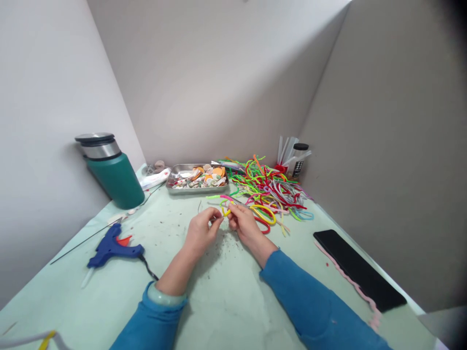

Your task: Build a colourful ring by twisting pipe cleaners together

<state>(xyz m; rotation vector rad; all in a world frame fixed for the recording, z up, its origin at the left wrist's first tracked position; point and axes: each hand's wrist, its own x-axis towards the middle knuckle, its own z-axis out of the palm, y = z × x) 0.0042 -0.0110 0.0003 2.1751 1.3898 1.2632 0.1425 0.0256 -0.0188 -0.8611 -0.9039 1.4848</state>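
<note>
My right hand (246, 226) pinches a short, bent yellow pipe cleaner (226, 212) above the middle of the table. Close by on its left, the thumb and fingers of my left hand (203, 229) are pressed together at the bent piece's lower end. What lies between those left fingertips is too small to make out. Just behind my right hand are scissors with yellow and red loop handles (269, 217), their blades partly hidden. A pink and green pipe cleaner (225, 197) lies beyond my fingertips.
A metal tray (197, 191) of patterned pieces stands at the back, beside heaped colourful pipe cleaners (270, 184). To the left are a green bottle (116, 180) and a blue glue gun (113, 248). A black phone-like slab (359, 270) lies right. Dark bits dot the pale green tabletop (226, 301).
</note>
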